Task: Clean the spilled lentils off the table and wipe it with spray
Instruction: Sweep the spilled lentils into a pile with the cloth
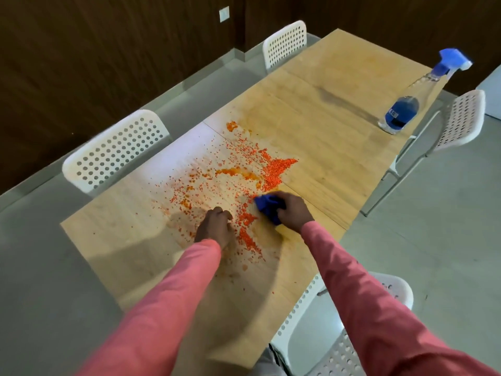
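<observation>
Head view of a long light wooden table (311, 109) with spilled lentils (273, 169). The lentils are small, bright orange-red grains, scattered across the near half of the tabletop; they lie thickest in a pointed heap at the right of the spill, with thinner trails and orange smears spreading left and toward the near edge. The right hand (291, 210) has its fingers curled tight around a bunched blue cloth (268, 207), which touches the table just near of the dense heap. The left hand (215, 226) rests on the table among the scattered grains, its fingers curled under; whether it holds any lentils cannot be told. Both arms wear pink sleeves (168, 308). A clear spray bottle (404, 109) with a blue label and blue trigger head stands at the far right edge of the table, well apart from the spill. White perforated chairs (116, 150) stand along both sides of the table.
</observation>
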